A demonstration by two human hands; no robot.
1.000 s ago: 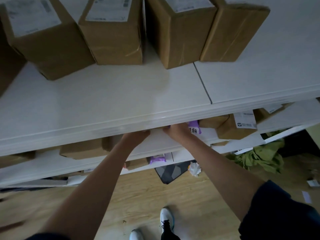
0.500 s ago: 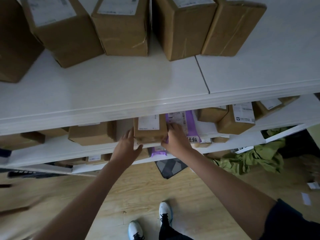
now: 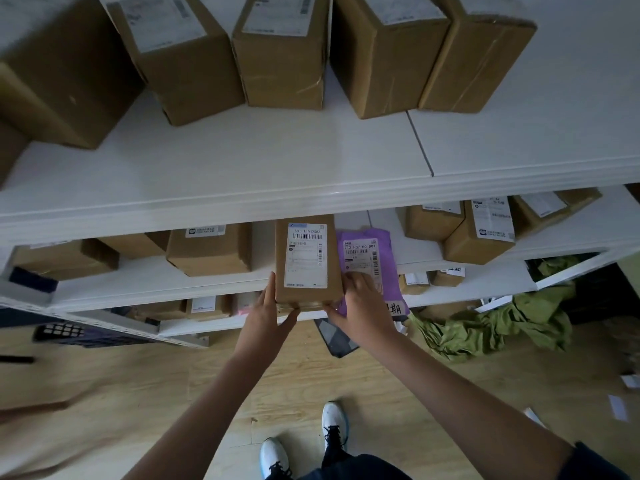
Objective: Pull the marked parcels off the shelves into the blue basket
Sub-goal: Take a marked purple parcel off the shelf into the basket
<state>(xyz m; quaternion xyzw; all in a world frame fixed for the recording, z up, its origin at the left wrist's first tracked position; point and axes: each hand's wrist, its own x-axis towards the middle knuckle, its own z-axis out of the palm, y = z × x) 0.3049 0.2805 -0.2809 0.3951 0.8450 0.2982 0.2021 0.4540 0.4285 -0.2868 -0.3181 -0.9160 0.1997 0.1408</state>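
Just beside the hand-held brown parcel (image 3: 308,261), a purple mailer (image 3: 367,258) lies touching.

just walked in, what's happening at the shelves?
A person is drawing a brown cardboard parcel out of the second shelf, one hand on each side: left hand at its left edge, right hand at its right. The parcel's near end overhangs the shelf front, its label facing up. A purple mailer lies right beside it, partly under the right hand. No blue basket is in view.
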